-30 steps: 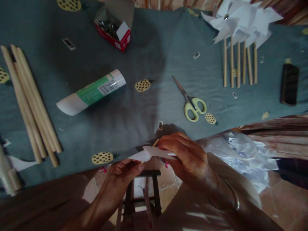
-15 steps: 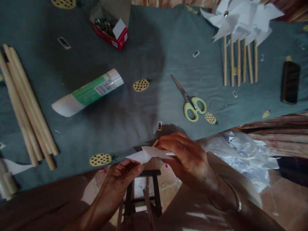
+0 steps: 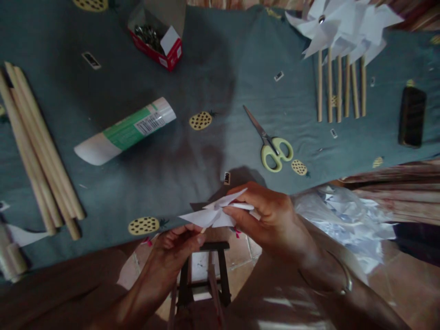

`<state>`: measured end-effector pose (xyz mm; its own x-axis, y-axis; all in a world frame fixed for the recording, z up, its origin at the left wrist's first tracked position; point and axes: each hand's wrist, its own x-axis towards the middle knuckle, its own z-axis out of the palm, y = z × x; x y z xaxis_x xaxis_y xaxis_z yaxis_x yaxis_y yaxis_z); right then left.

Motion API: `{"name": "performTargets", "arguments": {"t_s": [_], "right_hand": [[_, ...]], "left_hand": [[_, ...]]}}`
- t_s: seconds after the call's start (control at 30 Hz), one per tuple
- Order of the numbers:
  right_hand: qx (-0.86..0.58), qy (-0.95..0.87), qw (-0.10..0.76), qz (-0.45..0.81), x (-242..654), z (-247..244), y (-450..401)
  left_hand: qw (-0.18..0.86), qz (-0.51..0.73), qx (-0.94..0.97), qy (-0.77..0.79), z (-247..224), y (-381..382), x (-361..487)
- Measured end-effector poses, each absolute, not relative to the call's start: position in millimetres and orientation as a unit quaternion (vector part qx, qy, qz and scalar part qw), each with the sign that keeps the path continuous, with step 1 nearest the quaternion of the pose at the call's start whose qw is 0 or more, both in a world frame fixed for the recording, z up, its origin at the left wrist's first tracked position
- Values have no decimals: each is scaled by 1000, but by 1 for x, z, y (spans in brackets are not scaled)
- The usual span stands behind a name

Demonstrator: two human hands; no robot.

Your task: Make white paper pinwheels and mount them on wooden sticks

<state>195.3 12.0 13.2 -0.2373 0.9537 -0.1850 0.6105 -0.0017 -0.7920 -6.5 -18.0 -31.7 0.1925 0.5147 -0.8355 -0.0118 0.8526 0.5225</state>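
Note:
A white paper pinwheel (image 3: 220,219) is held between my two hands over the table's near edge. My left hand (image 3: 175,247) is closed in a pinch at its lower left, where a small pale wooden tip shows between thumb and finger. With thumb and fingers, my right hand (image 3: 264,215) grips the paper blades on the other side; a folded blade sticks out between its fingers. Its palm hides part of the paper. Beyond the hands lie scissors (image 3: 271,147) with light green handles, blades pointing away.
Wooden sticks (image 3: 41,151) lie at left, beside a green-and-white paper roll (image 3: 127,130). A red box (image 3: 156,48) holds small metal pieces. Several finished pinwheels (image 3: 343,32) and a dark phone (image 3: 412,117) rest at right. A plastic bag (image 3: 343,220) hangs below the table edge.
My right hand has turned and shifted its fingers on the pinwheel, so its blades now fan out more and one points up. My left hand stays nearly in place.

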Motion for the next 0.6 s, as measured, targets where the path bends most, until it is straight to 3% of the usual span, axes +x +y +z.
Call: {"name": "performTargets", "arguments": {"t_s": [0.6], "right_hand": [[-615, -621, 81, 480, 192, 22, 51]], "left_hand": [[804, 272, 178, 498, -33, -30, -4]]}}
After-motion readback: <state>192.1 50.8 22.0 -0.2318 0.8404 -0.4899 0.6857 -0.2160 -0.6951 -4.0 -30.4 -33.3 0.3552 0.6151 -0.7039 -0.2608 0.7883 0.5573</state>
